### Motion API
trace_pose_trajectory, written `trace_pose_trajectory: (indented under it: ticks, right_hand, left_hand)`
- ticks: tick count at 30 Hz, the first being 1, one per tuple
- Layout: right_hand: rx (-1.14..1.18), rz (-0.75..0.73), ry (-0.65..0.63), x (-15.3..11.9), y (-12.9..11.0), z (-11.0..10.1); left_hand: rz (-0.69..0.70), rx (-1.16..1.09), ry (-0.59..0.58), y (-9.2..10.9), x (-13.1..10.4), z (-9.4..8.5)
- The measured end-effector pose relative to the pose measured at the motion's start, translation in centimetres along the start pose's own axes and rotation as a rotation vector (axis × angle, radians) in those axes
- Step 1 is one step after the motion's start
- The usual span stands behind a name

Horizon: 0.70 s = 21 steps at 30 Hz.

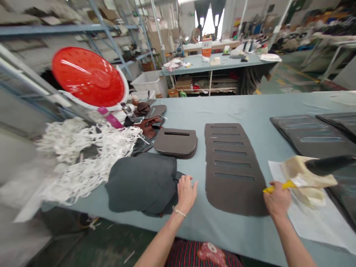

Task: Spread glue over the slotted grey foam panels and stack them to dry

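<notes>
Broadly, a pale blue table (189,115) spans my view. Right of centre on it, brown slotted panels (235,194) lie overlapped in a row; to their left sit a dark grey cloth pile (141,183) and, just beyond it, a smaller brown slotted stack (175,144). My left hand (187,193), fingers loosely spread, is at the pile's right edge; whether it touches, I cannot tell. My right hand (277,202), beside the nearest panel, is closed around a yellow-handled brush (288,184).
</notes>
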State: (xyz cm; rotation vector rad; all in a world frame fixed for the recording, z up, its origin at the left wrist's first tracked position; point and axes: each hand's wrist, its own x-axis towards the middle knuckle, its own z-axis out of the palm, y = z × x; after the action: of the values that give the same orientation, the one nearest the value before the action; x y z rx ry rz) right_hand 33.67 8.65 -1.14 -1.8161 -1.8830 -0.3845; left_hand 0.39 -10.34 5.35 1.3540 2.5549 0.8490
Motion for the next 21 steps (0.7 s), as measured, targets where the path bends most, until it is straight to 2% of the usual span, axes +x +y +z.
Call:
trace_pose_trajectory:
  ticks: [2,4,6,8,11,13,15,17,18,20,21]
  right_hand:
    - [0.063,-0.051,0.068,-0.7,0.0,0.4]
    - [0.147,-0.082,0.096,-1.6,-1.3,0.3]
    - [0.246,-0.096,0.074,-2.7,-4.2,-0.5]
    - [0.384,-0.127,0.005,-4.0,-8.4,-1.8]
    - [0.698,-0.278,-0.221,-6.5,-16.2,-4.3]
    - [0.892,-0.449,-0.449,-8.4,-21.5,-6.1]
    - [1.027,-0.609,-0.600,-10.4,-26.3,-7.6]
    - [1.131,-0.667,-0.642,-12.0,-30.2,-8.6]
    - [1.174,-0.651,-0.630,-12.6,-31.8,-8.8]
    - [1.236,-0.559,-0.572,-13.2,-33.9,-8.8]
    - [1.255,-0.505,-0.537,-13.3,-34.4,-8.6]
  left_hand:
    - [-0.026,0.106,0.163,-3.7,-1.5,-3.4]
    - [-0.121,0.180,0.294,-7.8,-2.7,-6.2]
    - [-0.201,0.080,0.274,-11.2,-3.2,-8.1]
    - [-0.258,-0.162,0.191,-13.3,-2.9,-8.9]
    - [-0.281,-0.433,0.137,-13.6,-1.5,-8.6]
    - [-0.251,-0.492,0.142,-12.4,-0.3,-7.9]
    - [-0.225,-0.557,0.142,-10.9,0.6,-7.2]
    - [-0.198,-0.622,0.123,-9.7,1.4,-6.7]
    - [-0.180,-0.659,0.101,-9.3,1.7,-6.7]
    - [-0.146,-0.672,0.068,-9.4,2.1,-7.2]
    - [-0.151,-0.610,0.084,-9.8,2.4,-7.8]
